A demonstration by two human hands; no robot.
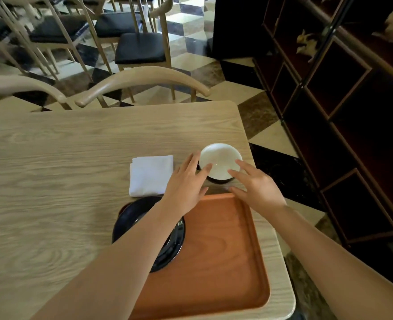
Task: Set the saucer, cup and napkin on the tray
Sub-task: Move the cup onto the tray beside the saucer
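Observation:
A cup [220, 159], white inside and black outside, stands on the wooden table just beyond the orange-brown tray [225, 250]. My left hand [187, 181] reaches over the tray, fingers spread, its fingertips at the cup's left rim. My right hand [255, 185] is open at the cup's right side, fingertips near the rim. A folded white napkin [150, 175] lies on the table left of the cup. A black saucer [130, 218] rests on the tray's left part, partly hidden under my left forearm.
The wooden table [63, 169] ends close to the right of the cup and tray. Two chair backs [142, 79] stand at the far edge. A dark shelf unit [341, 112] stands to the right across a strip of tiled floor.

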